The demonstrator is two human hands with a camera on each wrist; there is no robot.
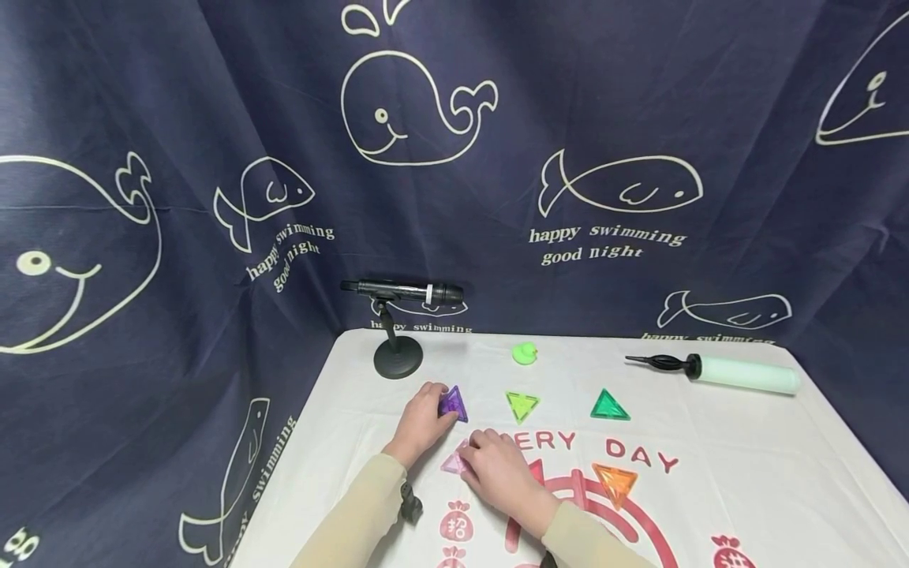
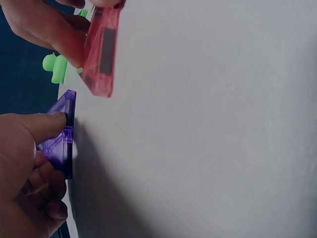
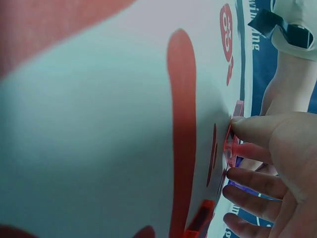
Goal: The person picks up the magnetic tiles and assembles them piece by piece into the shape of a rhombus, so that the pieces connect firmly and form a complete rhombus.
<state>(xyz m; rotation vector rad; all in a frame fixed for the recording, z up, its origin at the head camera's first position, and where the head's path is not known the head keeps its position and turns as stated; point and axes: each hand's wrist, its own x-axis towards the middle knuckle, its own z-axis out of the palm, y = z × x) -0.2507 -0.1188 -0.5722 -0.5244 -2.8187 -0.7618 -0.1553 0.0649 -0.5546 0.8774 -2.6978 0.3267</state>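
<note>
The left hand grasps a purple translucent plastic triangular tile, its thumb laid over the tile's face and its other fingers bent, as the left wrist view shows. The right hand grasps a pink translucent plastic triangular tile between thumb and forefinger; in the right wrist view its remaining fingers stretch out away from the tile. The pink tile is just on the person's side of the purple one, and whether it rests flat or is slightly raised I cannot tell. Both tiles are over the left part of a table covered by a white cloth with red print.

To the right of the purple tile, roughly in line with it, lie a lime-green translucent triangular tile and, farther along, a dark-green translucent triangular tile. A red translucent triangular tile shows partly behind the right hand, and an orange translucent triangular tile lies to its right.

Along the far edge are a black microphone on a round-based stand, a small bright-green toy duck and a pale-green hand pump with a black nozzle.
</note>
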